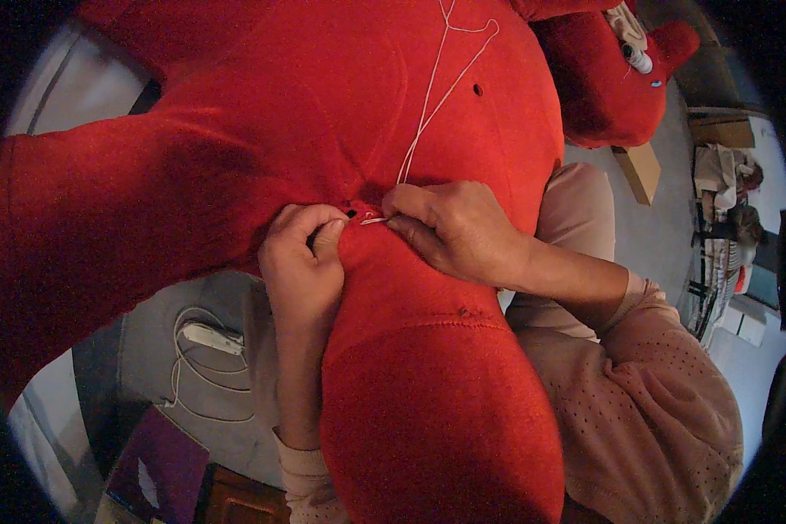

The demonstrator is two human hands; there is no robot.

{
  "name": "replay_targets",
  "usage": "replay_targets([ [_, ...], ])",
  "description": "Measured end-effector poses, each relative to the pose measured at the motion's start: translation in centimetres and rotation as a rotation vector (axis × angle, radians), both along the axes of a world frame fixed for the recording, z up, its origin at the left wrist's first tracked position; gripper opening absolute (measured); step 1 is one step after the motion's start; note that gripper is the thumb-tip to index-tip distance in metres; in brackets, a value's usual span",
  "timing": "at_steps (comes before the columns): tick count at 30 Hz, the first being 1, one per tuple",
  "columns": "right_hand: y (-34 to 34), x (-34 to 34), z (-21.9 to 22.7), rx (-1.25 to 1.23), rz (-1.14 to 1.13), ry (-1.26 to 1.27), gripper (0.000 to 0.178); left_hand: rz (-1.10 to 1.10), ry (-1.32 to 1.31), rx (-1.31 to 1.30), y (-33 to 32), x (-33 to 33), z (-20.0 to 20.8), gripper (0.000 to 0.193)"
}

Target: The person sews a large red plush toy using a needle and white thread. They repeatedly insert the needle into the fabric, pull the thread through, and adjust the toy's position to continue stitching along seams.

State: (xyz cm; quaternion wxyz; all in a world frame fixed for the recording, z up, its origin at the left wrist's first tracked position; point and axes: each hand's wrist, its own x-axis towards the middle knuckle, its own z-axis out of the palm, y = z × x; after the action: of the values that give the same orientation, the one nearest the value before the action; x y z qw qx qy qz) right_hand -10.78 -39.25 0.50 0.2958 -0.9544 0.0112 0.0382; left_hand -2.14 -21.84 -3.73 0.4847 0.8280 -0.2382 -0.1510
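Observation:
A large red stuffed fabric figure [445, 402] fills the middle of the view, its limbs meeting at a seam. Beside a small dark gap [353, 214] in that seam, my left hand [304, 258] pinches the red cloth between thumb and forefinger. From the right, my right hand [467, 231] closes thumb and fingers on a thin, pale needle [374, 221], its tip pointing left at the seam. White thread [422, 122] runs in a loose loop up the figure from behind my right fingers. Where the needle's point meets the cloth is too small to tell.
At the upper right, a white thread spool [639, 59] rests on another red stuffed part [607, 96]. Below it is a cardboard piece [640, 172]. On the grey floor at left lies a white power strip [211, 338] with its cord, near a purple panel [159, 463].

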Motion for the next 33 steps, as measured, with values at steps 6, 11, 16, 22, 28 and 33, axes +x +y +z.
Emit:
replay_targets([
  [6, 0.0, -0.1, -0.2, 0.009, -0.003, -0.028, 0.011, 0.021, -0.006, -0.036, 0.0, -0.1, 0.0, 0.006],
  [11, 0.1, 0.0, -0.2, 0.015, -0.006, -0.029, 0.011, 0.025, -0.011, -0.057, 0.0, -0.1, -0.1, 0.006],
  [16, 0.1, -0.1, -0.4, 0.012, -0.018, -0.028, 0.011, 0.034, 0.033, -0.069, -0.3, -0.2, 0.1, 0.006],
  [22, 0.1, -0.1, -0.4, 0.101, -0.119, -0.021, 0.014, 0.049, 0.057, -0.139, -0.6, -0.3, -0.1, 0.005],
  [28, -0.1, 0.1, -1.0, 0.142, -0.117, -0.043, 0.017, 0.070, 0.094, -0.116, -0.9, -0.4, 0.0, 0.005],
  [33, 0.1, 0.3, -1.0, 0.165, -0.138, -0.033, 0.016, 0.083, 0.113, -0.173, -1.0, -0.4, -0.1, 0.005],
])
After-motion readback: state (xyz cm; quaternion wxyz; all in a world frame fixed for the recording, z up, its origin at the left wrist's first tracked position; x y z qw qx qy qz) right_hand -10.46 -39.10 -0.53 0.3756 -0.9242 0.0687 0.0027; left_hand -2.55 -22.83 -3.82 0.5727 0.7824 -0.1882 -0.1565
